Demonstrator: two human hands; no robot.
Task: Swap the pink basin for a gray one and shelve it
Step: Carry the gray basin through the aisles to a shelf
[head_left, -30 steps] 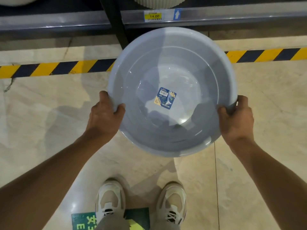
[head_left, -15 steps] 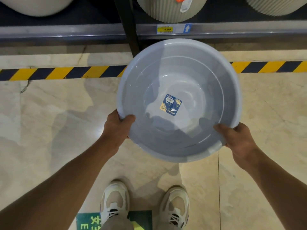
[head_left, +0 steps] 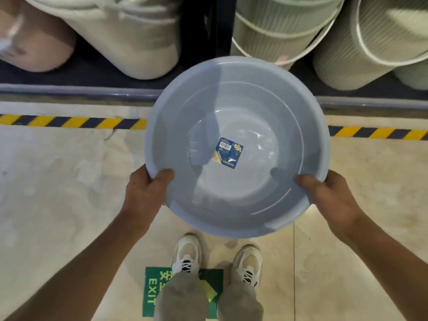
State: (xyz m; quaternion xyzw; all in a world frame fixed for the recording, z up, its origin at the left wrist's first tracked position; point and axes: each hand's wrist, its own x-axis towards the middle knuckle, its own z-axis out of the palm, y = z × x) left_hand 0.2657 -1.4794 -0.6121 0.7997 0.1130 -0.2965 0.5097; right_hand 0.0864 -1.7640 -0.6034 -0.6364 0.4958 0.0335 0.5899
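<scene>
I hold a round gray basin (head_left: 236, 107) level in front of me, its open side up and a blue label stuck at the bottom. My left hand (head_left: 144, 193) grips the near left rim, thumb inside the bowl. My right hand (head_left: 328, 195) grips the near right rim the same way. The basin's far edge reaches over the front of a low dark shelf (head_left: 76, 90). A pink container (head_left: 34, 45) lies blurred at the far left of that shelf.
White and ribbed pale buckets (head_left: 284, 26) lie on their sides on the shelf, split by a black upright post (head_left: 208, 26). A yellow-black hazard stripe (head_left: 74, 121) runs along the floor before the shelf. My shoes stand on a green EXIT floor sticker (head_left: 150, 290).
The view has tilted up and the shelf's buckets have come into sight. The basin has moved toward the shelf, and both hands have slid back along the rim to its near side.
</scene>
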